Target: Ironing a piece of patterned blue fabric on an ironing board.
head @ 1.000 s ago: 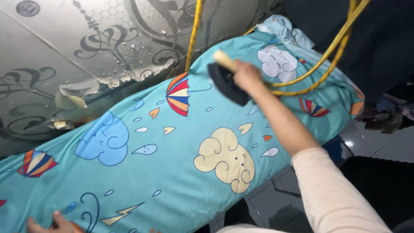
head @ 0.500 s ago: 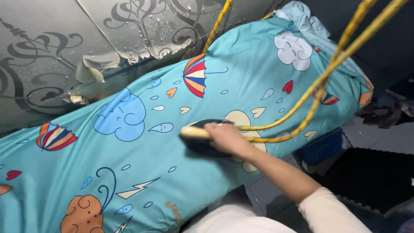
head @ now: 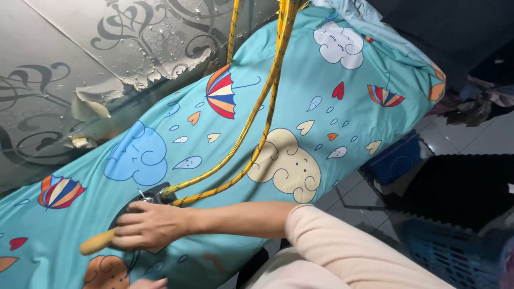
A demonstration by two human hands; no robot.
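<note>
Iron [head: 126,217] with wooden handle is resting on the turquoise sheet [head: 332,139]; right hand [head: 147,225] is gripping it, fingers wrapped closed; yellow cords [head: 257,123] are trailing away.

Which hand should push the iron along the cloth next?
Likely the right hand: it already grips the iron on the cloth. The left hand barely shows at the bottom edge.

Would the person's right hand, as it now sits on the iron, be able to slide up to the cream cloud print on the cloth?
Probably yes. The right hand grips the iron, and the teal cloth up to the cream cloud lies flat; only the yellow cords cross that stretch.
</note>
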